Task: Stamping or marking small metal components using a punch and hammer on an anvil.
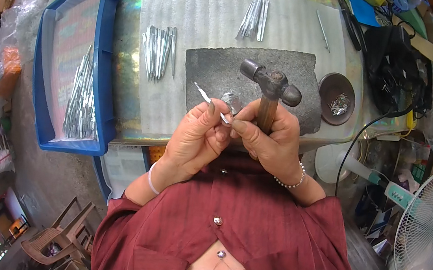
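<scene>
A thin silvery metal stick (201,92) is pinched between the thumb and fingers of my left hand (199,141), its pointed end slanting up to the left. My right hand (272,141) grips the wooden handle of a ball-peen hammer (272,83), whose head rises above the fist. The right thumb and forefinger also meet at the stick's near end, beside the left fingertips. Just behind the fingers is a small shiny silvery lump (231,101) that I cannot make out. Both hands are in front of a dark stone slab (213,66) on the table.
White foam sheeting (191,11) lies under the slab, bearing bundles of silvery sticks (156,51). Right of the slab, a brown dish (329,85) contains small metal pieces. More sticks fill part of a blue tray (108,117) at left. A white fan (430,208) stands at right.
</scene>
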The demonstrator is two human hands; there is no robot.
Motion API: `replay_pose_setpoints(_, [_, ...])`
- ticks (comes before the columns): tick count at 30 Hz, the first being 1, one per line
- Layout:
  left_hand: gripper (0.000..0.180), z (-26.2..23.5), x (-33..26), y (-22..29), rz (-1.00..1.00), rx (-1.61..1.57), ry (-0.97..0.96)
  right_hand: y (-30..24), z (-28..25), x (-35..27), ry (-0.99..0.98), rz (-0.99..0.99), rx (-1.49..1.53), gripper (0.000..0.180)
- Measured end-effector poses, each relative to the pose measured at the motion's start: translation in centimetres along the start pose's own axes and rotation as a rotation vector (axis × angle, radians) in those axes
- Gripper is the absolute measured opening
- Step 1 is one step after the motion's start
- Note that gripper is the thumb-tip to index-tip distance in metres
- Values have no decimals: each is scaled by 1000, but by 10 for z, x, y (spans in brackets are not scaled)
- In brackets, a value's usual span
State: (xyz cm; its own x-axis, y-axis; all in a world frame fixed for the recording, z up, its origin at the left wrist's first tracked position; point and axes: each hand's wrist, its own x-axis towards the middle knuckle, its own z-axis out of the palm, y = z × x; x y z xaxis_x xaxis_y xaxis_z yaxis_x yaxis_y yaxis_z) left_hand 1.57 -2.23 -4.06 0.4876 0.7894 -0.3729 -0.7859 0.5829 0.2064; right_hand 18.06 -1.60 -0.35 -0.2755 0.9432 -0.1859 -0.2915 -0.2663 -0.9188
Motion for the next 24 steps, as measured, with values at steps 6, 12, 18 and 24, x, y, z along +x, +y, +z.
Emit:
replay_pose_setpoints(6, [24,-3,1,-2,-28,-56,21,10,0,3,36,-145,-232,10])
replay_pose_setpoints(12, [22,1,0,-2,-38,-62,88,25,3,9,188,-775,-768,29])
replay_pose_setpoints(18, [16,2,-2,2,78,-8,176,13,-5,7,54,-466,-620,33])
replay_pose_setpoints(24, [16,-1,-1,19,312,359,18,10,-44,4,146,-38,-335,26])
